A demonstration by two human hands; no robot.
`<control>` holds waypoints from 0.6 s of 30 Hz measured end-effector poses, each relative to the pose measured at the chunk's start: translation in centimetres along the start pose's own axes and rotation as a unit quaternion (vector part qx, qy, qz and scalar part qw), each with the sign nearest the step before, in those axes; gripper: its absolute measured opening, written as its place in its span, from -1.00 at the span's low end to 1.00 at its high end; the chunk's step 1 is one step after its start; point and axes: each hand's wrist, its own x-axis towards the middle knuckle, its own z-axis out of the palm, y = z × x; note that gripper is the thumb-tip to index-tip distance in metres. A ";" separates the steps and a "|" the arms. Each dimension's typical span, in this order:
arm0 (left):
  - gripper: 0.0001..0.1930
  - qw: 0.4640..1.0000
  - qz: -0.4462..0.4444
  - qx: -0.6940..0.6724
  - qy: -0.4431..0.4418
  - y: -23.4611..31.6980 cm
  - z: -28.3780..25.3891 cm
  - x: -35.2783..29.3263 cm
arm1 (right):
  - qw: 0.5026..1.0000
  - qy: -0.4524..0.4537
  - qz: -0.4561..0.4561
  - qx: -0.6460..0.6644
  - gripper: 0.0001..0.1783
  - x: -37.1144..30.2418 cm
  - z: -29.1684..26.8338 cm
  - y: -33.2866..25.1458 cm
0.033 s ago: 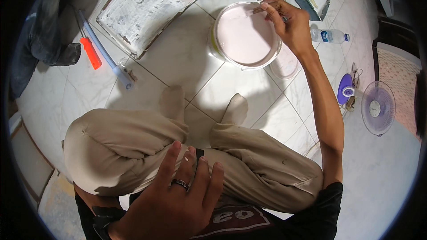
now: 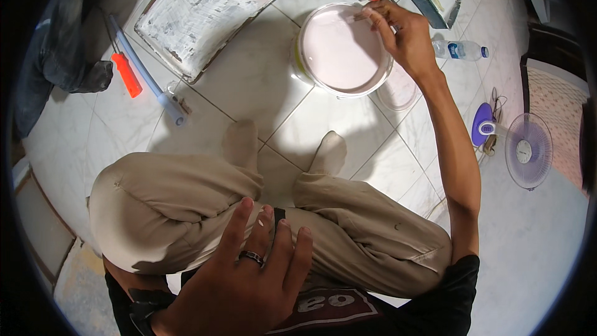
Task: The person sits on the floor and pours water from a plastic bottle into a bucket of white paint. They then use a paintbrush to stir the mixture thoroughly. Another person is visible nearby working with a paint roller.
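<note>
**Right hand holds a thin tool at the edge of the paint bucket**

The most important relation is between the thin tool and the pale pink paint. The tool comes out from the fingers to the left, and the paint lies to the left of the fingers and also nearer to the body. The right hand is at the far right part of the bucket's rim; it is clearly the nearer one.

The long axis of the tool goes mostly sideways. Its free end points left, a little toward the person, over the paint. I cannot tell whether this end touches the paint surface.

The thumb and fingers of the right hand are pressed together on the tool and hide part of it, so its exact kind is not clear.

The bucket stands upright on the tiled floor, in front of the feet, between the paint tray and the plastic bottle.

The left hand is over the lap, well apart from the bucket, with its fingers slightly spread and nothing visible between them.
</note>
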 end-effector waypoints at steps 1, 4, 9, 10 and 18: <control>-0.61 1.000 0.008 0.010 -0.009 -0.2 0.0 0.0 | 0.999 -0.031 0.004 -0.022 -0.78 -0.3 -0.1 0.0; -0.61 1.000 0.000 -0.003 0.000 0.0 -0.1 0.1 | 0.995 -0.061 0.035 -0.068 -0.78 -1.2 -0.4 -0.8; -0.61 1.000 -0.005 -0.006 0.010 0.0 -0.2 0.2 | 0.989 -0.122 0.028 -0.079 -0.82 -1.9 0.1 -2.0; -0.61 1.000 -0.006 -0.005 0.012 0.1 0.0 0.3 | 0.991 -0.122 0.027 -0.053 -0.82 -2.2 0.8 -2.4; -0.56 0.999 -0.027 0.000 0.024 0.7 -0.3 -0.1 | 0.975 -0.014 0.141 0.173 -0.74 -1.1 4.8 -3.1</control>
